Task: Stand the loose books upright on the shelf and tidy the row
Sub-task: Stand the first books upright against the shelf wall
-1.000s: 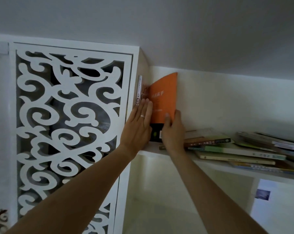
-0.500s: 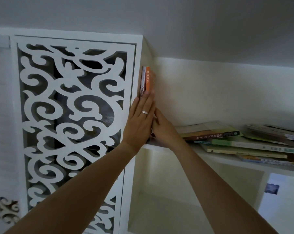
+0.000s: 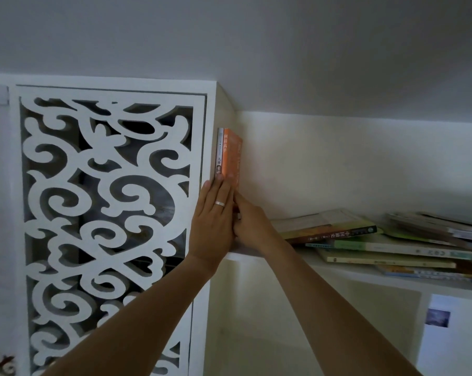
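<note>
At the left end of the shelf point(image 3: 365, 278), two books stand upright against the side panel. The thin white book point(image 3: 219, 153) is outermost; its spine carries dark Chinese characters, too small to read. Just beside it on the right stands the orange book point(image 3: 230, 156), spine out, with pale Chinese characters running down it, also too blurred to read.

The left hand point(image 3: 213, 223), a ring on one finger, lies flat with straight fingers, its fingertips pressed on the lower spines of both books: its grip is apart, not closed round anything. The right hand point(image 3: 249, 221) touches the left hand and the orange book's right side; whether its grip is clamped on the book cannot be told.

Further right, a loose pile of flat books point(image 3: 365, 240) lies along the shelf's front edge; one dark spine shows white Chinese lettering, unreadable.
</note>
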Action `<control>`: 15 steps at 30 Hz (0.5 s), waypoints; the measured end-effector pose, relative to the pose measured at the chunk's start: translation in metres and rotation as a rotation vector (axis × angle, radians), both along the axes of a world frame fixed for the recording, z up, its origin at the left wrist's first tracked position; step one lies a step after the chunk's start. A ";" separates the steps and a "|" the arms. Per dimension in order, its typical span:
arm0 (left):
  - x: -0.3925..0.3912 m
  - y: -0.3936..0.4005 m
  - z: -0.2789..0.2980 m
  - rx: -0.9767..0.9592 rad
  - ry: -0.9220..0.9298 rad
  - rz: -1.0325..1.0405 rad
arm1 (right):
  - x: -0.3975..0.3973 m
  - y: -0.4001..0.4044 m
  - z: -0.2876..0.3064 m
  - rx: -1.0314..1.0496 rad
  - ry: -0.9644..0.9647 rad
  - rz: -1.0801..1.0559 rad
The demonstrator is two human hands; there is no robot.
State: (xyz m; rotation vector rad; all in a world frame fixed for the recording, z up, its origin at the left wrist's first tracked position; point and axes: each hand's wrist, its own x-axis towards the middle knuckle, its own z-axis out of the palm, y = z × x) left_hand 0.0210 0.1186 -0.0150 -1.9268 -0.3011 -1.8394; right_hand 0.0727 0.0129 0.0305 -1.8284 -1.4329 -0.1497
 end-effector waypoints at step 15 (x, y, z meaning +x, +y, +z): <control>-0.013 0.001 0.021 0.101 0.558 0.659 | 0.065 -0.137 0.058 -0.746 -0.264 -0.673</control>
